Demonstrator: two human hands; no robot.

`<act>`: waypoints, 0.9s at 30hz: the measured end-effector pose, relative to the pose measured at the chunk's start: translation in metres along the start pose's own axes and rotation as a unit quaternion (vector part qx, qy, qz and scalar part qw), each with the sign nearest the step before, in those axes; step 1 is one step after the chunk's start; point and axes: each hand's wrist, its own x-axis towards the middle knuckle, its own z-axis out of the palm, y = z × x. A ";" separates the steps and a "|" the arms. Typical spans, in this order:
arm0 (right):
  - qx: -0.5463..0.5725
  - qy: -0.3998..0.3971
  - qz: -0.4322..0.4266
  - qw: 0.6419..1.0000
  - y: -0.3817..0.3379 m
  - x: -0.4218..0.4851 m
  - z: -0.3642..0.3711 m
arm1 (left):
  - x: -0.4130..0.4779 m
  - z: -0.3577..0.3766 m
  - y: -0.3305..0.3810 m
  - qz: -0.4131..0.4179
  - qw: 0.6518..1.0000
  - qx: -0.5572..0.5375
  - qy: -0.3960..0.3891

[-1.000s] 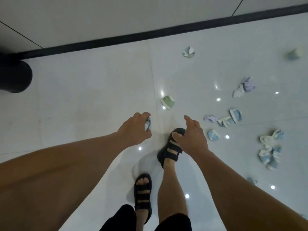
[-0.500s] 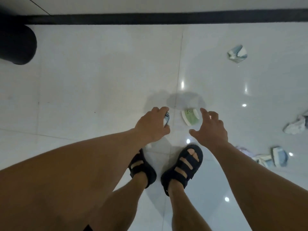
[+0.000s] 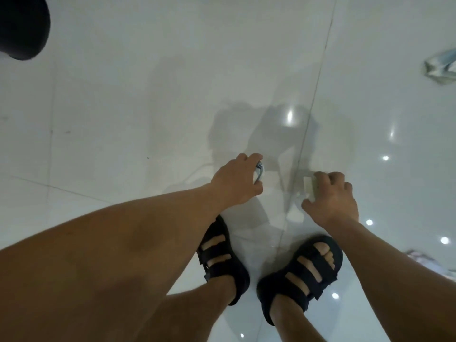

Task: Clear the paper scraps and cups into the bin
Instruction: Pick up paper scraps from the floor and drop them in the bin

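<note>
Holding: right hand [image 3: 329,198] a flattened pale cup [image 3: 309,188], left hand [image 3: 234,181] a crumpled blue-white scrap [image 3: 259,171].

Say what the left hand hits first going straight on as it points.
Left hand: bare white tile floor ahead; farther on, possibly the crumpled blue-and-white paper scrap at the right edge. Depth unclear.

A: Dim, flat light; small white glare spots [image 3: 289,117] dot the glossy floor [image 3: 123,107]
B: Soft grey shadow [image 3: 234,129] lies mid-frame, and the scrap [image 3: 441,67] at the right edge is smeared and stretched
</note>
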 end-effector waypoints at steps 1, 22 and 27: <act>0.001 0.002 -0.010 1.000 -0.011 -0.007 -0.010 | -0.007 -0.010 0.001 -0.002 1.000 -0.002 0.002; -0.043 0.060 -0.236 0.969 -0.331 -0.343 -0.382 | -0.393 -0.418 0.035 -0.106 0.964 -0.115 0.214; -0.027 0.057 -0.250 0.966 -0.426 -0.399 -0.389 | -0.458 -0.457 -0.014 -0.134 0.956 -0.140 0.222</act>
